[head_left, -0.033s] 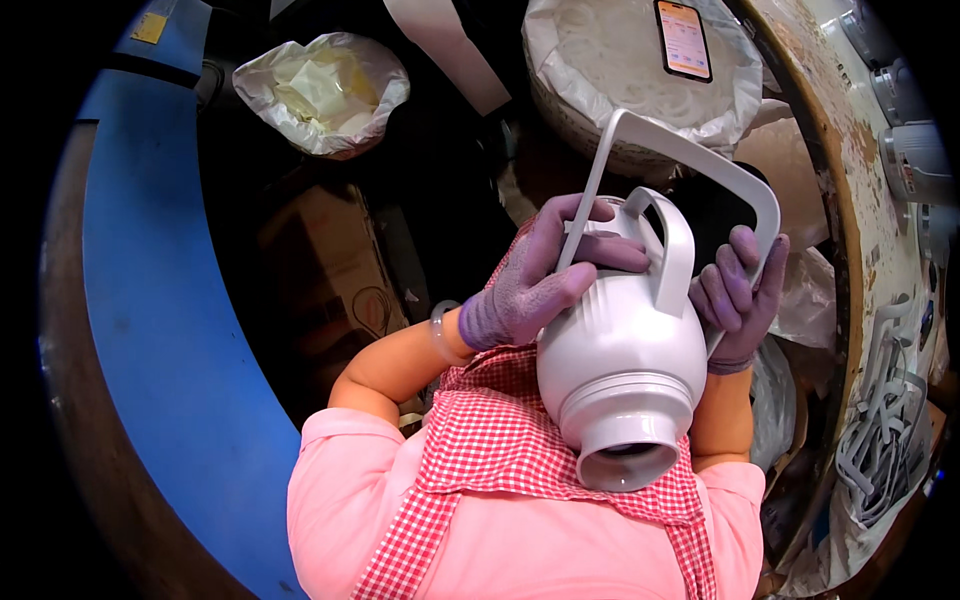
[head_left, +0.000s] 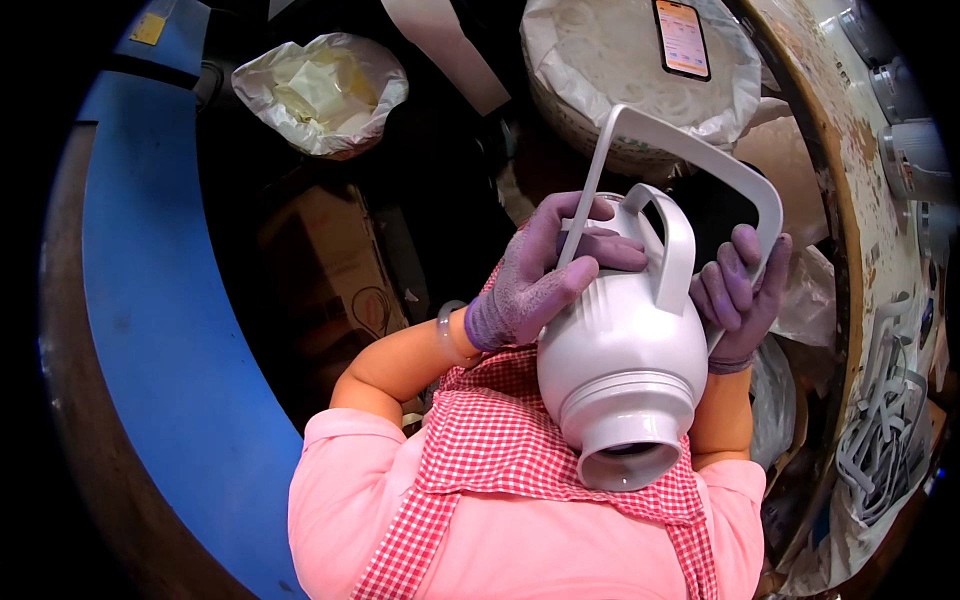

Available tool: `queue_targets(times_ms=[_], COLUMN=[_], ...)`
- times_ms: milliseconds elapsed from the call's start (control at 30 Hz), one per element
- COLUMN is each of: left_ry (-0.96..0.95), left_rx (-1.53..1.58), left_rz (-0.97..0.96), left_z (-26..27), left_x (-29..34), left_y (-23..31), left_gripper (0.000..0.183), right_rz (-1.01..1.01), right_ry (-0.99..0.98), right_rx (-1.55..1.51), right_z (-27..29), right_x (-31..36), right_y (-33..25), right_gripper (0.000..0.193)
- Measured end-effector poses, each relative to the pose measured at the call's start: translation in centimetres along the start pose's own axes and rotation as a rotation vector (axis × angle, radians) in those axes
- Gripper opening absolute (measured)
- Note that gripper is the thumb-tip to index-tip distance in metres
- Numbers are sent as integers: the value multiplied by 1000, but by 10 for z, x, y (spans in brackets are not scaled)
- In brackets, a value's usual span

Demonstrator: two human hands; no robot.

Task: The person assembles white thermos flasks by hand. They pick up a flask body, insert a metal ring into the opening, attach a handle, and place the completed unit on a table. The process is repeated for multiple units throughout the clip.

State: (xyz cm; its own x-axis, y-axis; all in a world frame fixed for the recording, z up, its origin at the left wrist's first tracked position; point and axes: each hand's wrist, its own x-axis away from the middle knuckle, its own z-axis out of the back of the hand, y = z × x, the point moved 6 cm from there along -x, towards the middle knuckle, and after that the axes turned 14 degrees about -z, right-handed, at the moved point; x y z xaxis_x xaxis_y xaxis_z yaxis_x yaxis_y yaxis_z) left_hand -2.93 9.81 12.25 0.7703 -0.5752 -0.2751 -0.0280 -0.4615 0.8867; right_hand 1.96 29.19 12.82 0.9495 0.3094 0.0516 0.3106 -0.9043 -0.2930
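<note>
I look down into a crowded work corner, with a blue curved edge (head_left: pixel 150 330) on the left and a stained desk (head_left: pixel 850 180) on the right. Nearest to me, over the checked apron (head_left: pixel 520 440), I hold the white plastic jug body (head_left: pixel 625 365), its open end toward me. My left hand (head_left: pixel 540 275) is closed over its shoulder; my right hand (head_left: pixel 740 295) pinches the loose white bail handle (head_left: pixel 690 150) against its side. Behind are a lined bin (head_left: pixel 320 90) and a phone (head_left: pixel 682 38) on a sack (head_left: pixel 620 90). I think the handle may spring out if my right hand loosens, since the smooth shell could slip.
</note>
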Motion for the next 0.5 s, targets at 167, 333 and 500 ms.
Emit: queue_targets(times_ms=[167,333,500], left_ry=[161,-45,-524], left_rx=[-449,-1124,-1562], left_rz=[-210,-379,-215], left_z=[4,-36,-44], left_x=[-27,-57,-73], left_y=[27,101,115], left_gripper=[55,92,81], right_rz=[139,874,500], right_ry=[120,442,490], right_rx=[-10,1166,1731], right_z=[-3,-92,-89], right_x=[8,26,77], right_y=[-29,-38,-62], right_gripper=[55,48,35])
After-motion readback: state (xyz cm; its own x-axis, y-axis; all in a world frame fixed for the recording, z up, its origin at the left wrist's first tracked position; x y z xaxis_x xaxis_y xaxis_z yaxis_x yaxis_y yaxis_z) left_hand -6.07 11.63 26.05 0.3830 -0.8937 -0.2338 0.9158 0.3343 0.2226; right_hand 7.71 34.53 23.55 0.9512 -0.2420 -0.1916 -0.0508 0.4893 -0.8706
